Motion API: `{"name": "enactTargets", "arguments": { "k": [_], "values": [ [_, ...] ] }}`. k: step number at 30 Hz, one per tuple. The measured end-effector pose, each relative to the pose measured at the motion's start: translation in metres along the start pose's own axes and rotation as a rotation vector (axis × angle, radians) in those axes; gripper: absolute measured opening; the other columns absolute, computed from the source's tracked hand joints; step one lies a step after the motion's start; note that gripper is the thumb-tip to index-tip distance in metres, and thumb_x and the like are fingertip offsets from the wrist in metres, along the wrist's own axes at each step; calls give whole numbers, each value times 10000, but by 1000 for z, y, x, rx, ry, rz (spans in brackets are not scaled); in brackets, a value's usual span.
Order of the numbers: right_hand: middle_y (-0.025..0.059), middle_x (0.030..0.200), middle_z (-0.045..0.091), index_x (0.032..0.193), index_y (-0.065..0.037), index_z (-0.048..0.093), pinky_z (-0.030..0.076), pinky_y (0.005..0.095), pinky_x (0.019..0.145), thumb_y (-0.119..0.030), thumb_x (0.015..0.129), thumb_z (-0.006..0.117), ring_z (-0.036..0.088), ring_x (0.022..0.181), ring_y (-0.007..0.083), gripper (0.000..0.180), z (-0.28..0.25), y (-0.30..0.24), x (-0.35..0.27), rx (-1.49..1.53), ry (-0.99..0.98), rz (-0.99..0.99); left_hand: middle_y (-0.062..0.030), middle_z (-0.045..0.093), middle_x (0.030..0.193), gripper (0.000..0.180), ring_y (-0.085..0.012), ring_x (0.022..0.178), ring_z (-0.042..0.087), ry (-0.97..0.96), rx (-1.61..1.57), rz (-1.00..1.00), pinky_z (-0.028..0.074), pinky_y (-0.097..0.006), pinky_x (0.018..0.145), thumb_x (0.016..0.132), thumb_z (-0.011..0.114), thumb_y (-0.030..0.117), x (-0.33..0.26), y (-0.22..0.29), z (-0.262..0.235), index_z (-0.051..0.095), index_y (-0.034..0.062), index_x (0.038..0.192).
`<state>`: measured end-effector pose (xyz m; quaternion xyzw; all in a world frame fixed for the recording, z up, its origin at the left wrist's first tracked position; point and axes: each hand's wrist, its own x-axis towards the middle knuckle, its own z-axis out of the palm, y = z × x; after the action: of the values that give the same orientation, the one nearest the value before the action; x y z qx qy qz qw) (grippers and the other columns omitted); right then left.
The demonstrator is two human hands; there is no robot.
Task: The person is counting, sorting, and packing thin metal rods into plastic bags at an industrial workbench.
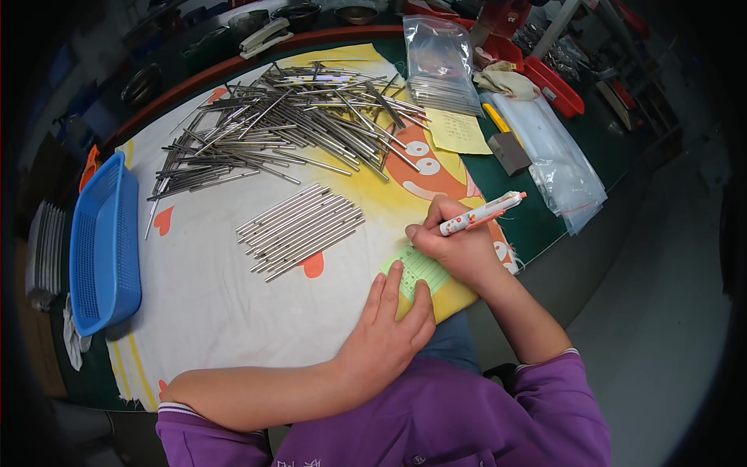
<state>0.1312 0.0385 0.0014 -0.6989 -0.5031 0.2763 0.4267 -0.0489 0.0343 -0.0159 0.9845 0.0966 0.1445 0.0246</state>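
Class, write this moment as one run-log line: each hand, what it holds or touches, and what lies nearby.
right hand: holds pen, tip on green slip | left hand: flat, pinning slip | nearby: sorted metal rods, loose rod pile, blue basket

The person wears a purple top with sleeves pushed up above the elbows, leaving both forearms bare. Each sleeve ends in a ribbed cuff edged with thin pale stripes. A line of light lettering runs across the chest, too small to make out. The left hand [387, 331] and right hand [459, 247] are ungloved, without rings or a watch.
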Motion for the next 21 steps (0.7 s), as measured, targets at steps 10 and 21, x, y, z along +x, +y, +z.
{"name": "enactTargets", "arguments": {
  "k": [10, 21],
  "values": [
    [-17, 590, 499, 649, -54, 451, 379, 207, 502, -124, 702, 715, 449, 560, 27, 277, 0, 2, 0, 52, -14, -5, -182, 423, 1204, 318, -495, 1161, 363, 5, 47, 3, 321, -534, 979, 764, 497, 175, 0, 0, 1, 533, 24, 1041],
    [-19, 583, 491, 653, -52, 455, 379, 217, 492, -142, 694, 719, 447, 542, 35, 282, 0, 2, 1, -3, -5, -25, -183, 421, 1207, 327, -496, 1164, 359, -11, 54, 6, 317, -535, 981, 769, 492, 185, 0, 0, 0, 530, 22, 1050]
  ]
}}
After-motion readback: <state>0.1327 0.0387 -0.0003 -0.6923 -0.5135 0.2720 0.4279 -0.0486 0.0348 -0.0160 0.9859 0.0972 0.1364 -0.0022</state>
